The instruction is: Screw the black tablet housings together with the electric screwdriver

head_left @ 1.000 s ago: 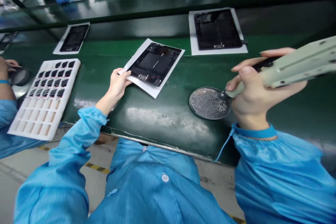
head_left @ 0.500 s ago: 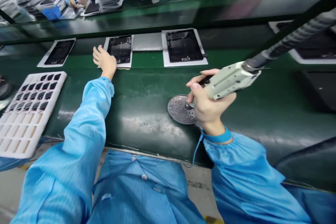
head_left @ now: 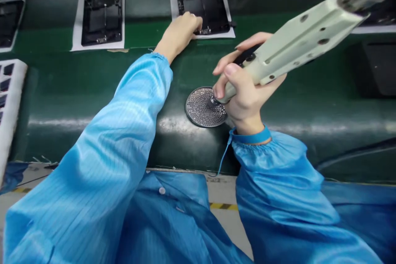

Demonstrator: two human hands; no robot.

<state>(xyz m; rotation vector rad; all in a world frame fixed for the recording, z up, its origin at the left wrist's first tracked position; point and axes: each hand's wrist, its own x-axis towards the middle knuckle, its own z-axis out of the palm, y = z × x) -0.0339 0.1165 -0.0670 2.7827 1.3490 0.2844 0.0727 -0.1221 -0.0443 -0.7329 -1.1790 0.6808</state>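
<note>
In my right hand is a pale green electric screwdriver, slanting down to the left. Its tip is at a round metal dish with a dimpled, studded surface; whether it touches the dish I cannot tell. My left hand is at the lower left corner of an opened black tablet, which lies on a white sheet. The fingers of that hand are curled down at the near edge, and what they pinch, if anything, is hidden.
Left of my left hand, another opened tablet lies on white paper, with one more at the far left. A white foam tray holds small black parts. A dark box stands to the right. The green bench has a rounded front edge.
My left hand has moved right, from the middle tablet to the tablet nearer the screwdriver, and its fingers have curled. My view has tipped down. The screwdriver stays over the dish.
</note>
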